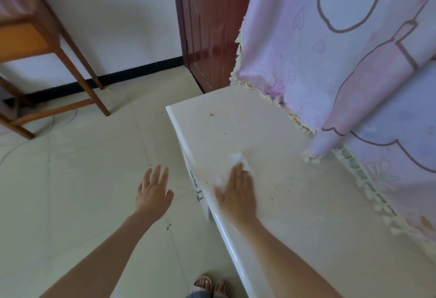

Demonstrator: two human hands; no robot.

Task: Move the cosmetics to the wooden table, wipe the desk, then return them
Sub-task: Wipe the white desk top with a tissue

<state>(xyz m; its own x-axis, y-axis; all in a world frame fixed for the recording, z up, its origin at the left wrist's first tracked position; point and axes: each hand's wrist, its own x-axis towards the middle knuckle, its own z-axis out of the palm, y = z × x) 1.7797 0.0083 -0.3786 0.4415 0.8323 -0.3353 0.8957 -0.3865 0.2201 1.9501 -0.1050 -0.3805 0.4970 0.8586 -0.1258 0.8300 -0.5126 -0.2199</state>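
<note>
My right hand (237,191) lies flat with straight fingers on a white tissue (239,159), pressing it onto the cream-white desk top (295,203) near the desk's front edge. Small dark specks and a brownish crumb (211,114) dot the desk surface. My left hand (154,191) hovers open over the floor, left of the desk, holding nothing. The wooden table (47,38) stands at the far left against the wall; its top is blurred and mostly out of frame. No cosmetics are visible.
A pink and lilac fringed cloth (342,62) hangs over something at the desk's back and right side. A dark red door (207,26) stands behind the desk. The floor (82,168) is pale tile, with thin cables under the wooden table. My sandalled feet (212,286) are at the bottom.
</note>
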